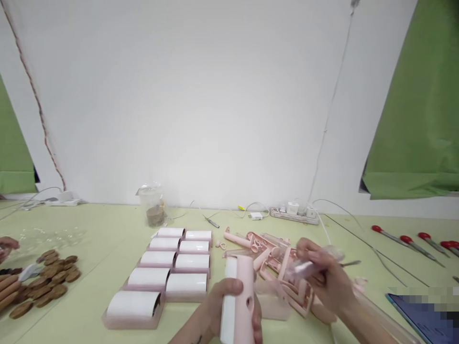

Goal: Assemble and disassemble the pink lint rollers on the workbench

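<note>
My left hand [229,291] is wrapped round a pink tubular casing [244,286] with a white strip along its left side and a round hole in its face. It is held upright, above the table's front edge. To its right, my right hand [326,274] is closed on a slim tool [350,263] whose dark metal end sticks out to the right. Something shiny and blurred shows at the fingers on the other side; its kind is unclear. Below and behind the right hand lies a pile of pink plastic parts [265,246], some in clear wrapping.
Two rows of white-topped pink pieces [186,284] stand left of centre. Brown wooden discs [53,277] and another person's hand [9,242] are at far left. Behind stand a clear tub [154,205] and a power strip [294,216]. Red-handled tools [409,241] and a phone [412,310] lie right.
</note>
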Demonstrator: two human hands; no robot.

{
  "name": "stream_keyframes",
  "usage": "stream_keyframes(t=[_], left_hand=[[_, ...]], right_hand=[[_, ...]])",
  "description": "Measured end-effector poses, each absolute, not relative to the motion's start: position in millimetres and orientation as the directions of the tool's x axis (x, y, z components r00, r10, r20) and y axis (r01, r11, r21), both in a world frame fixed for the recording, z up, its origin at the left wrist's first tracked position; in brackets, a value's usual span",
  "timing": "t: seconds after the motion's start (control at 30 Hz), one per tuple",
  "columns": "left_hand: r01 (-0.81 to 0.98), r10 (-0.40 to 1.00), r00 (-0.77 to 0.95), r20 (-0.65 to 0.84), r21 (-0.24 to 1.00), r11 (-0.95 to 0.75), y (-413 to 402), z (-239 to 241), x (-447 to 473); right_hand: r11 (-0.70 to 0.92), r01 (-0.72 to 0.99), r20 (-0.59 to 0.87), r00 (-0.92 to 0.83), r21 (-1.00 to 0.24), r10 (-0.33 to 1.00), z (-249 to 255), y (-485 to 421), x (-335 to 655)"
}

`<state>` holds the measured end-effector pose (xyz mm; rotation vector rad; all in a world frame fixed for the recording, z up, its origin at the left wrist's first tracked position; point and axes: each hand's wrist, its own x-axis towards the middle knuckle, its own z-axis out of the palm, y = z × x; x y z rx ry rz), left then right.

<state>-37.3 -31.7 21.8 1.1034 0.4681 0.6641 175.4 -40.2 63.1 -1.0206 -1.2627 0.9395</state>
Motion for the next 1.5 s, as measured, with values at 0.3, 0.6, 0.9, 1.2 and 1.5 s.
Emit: stream_keyframes(t=[0.3,0.6,0.9,1.2,1.5], left_hand=[[-0.436,0.903,0.430,-0.009,0.873,0.217,-26.5,28.1,-26.8],[0.128,0.902,0.007,0.432,0.894,-0.429,-21.6,48.7,-30.0],[0.340,0.832,0.118,0.542,0.765,-0.547,-27.6,40.7,-27.7],[0.464,0.758,0.142,0.636,0.634,-0.619,-26.9,37.2,-29.4],[0.485,0.772,0.201,0.603,0.623,-0.613,-31.3,29.5,-22.0]], right_hand=[[0.263,0.828,0.233,-0.165,-0.496,0.958,63.8,39.9,128.3],[0.355,0.675,0.305,-0.198,-0.646,0.932,61.8,-14.0,148.2],[0.333,0.499,0.371,-0.025,-0.800,0.928,42.3,-68.5,137.0],[0.051,0.275,0.018,-0.121,-0.960,0.992,48.3,-73.9,136.6],[0.223,0.260,0.239,0.029,-0.939,0.971,34.5,-74.9,126.2]])
